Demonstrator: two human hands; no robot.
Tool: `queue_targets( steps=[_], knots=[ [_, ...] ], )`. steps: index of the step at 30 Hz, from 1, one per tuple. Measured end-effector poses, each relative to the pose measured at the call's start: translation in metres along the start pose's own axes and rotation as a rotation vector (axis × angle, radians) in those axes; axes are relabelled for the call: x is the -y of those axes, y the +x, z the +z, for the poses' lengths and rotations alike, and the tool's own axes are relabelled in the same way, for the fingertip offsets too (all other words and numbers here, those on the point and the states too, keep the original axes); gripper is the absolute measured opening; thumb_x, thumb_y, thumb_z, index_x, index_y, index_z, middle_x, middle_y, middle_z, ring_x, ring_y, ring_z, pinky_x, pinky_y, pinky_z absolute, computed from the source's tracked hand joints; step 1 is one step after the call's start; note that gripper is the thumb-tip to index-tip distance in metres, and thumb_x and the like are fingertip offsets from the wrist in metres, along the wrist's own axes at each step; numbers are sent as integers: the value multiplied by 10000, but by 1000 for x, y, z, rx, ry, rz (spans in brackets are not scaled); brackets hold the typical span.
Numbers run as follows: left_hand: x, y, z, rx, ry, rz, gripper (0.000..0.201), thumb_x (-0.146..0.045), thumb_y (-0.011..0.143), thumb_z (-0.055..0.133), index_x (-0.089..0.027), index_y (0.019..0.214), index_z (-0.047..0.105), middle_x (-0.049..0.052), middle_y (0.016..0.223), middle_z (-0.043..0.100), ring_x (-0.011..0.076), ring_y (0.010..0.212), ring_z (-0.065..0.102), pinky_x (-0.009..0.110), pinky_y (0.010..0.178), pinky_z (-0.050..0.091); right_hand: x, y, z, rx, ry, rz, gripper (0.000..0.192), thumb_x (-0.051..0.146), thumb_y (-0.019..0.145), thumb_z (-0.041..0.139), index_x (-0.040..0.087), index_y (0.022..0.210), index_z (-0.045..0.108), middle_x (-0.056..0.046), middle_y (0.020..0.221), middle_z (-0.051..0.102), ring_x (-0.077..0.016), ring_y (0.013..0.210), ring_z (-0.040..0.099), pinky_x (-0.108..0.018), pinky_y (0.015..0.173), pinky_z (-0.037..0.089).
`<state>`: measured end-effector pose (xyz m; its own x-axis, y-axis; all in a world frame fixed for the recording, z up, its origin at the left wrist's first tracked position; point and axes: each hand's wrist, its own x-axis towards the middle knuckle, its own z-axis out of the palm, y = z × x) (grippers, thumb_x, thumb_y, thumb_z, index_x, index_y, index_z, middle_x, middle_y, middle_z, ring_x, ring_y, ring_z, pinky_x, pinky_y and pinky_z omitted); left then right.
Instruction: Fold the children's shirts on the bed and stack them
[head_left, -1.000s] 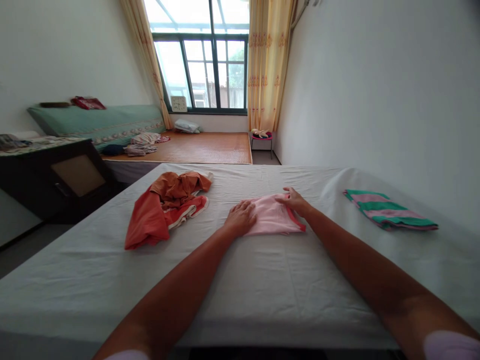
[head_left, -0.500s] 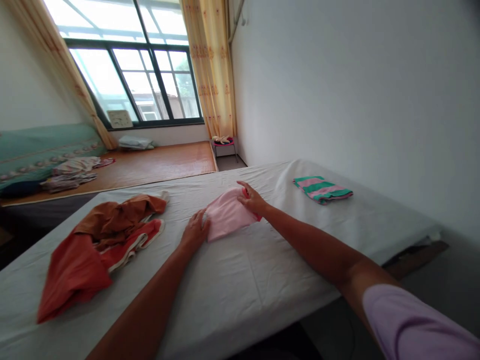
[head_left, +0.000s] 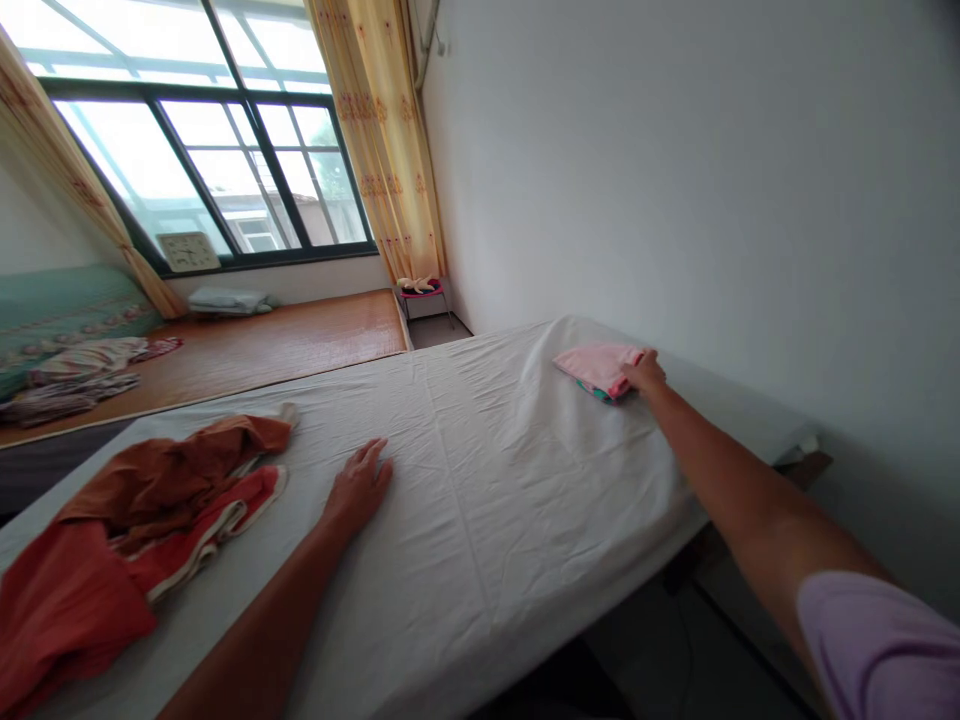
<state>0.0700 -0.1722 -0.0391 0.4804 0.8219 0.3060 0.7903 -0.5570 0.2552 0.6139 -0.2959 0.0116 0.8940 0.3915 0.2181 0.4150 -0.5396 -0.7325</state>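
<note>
A folded pink garment (head_left: 598, 364) lies over the green-and-pink striped folded cloth (head_left: 592, 391), of which only a green strip shows beneath. My right hand (head_left: 646, 372) grips the pink garment at its right edge, fingers closed on it. My left hand (head_left: 361, 482) rests on the white sheet (head_left: 480, 500) with its fingers apart and nothing in it. To the left of that hand lies a crumpled heap of orange-red and brown clothing (head_left: 165, 500) with white trim.
A white wall (head_left: 675, 180) runs along the table's right side. Beyond the table is a low bed (head_left: 315, 325) with rumpled clothes (head_left: 86, 365) and a folded pale bundle (head_left: 229, 300). A clock (head_left: 188, 252) stands on the sill; a small stool (head_left: 421, 290) is in the corner.
My right hand has carried the pink garment rightward from the middle of the table onto the striped cloth. My left hand has let go of it. The view has turned slightly right.
</note>
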Motion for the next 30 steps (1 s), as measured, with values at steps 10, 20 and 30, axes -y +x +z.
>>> queue_targets(
  steps=[10, 20, 30],
  knots=[
    [-12, -11, -3, 136, 89, 140, 449, -385, 958, 346, -257, 1347, 529, 51, 1429, 494, 261, 1338, 403, 460, 1075, 363, 7, -39, 2, -18, -414, -602, 405, 263, 906, 434, 189, 1286, 551, -161, 1184, 528, -247, 954, 615, -360, 769, 503],
    [18, -38, -80, 92, 295, 80, 295, -237, 887, 465, -244, 1078, 690, 50, 1187, 661, 222, 1123, 564, 368, 991, 411, 113, -224, 74, 588, -308, -1291, 324, 248, 922, 409, 259, 1149, 640, -45, 1245, 611, -177, 883, 654, -262, 683, 469],
    [152, -64, -175, -5, 397, -452, 455, -368, 723, 653, -144, 1117, 618, 182, 1186, 626, 333, 1125, 550, 389, 913, 412, 116, -260, 107, 686, -162, -1300, 262, 227, 917, 426, 230, 1044, 655, -63, 1115, 658, -188, 994, 615, -279, 833, 455]
  ],
)
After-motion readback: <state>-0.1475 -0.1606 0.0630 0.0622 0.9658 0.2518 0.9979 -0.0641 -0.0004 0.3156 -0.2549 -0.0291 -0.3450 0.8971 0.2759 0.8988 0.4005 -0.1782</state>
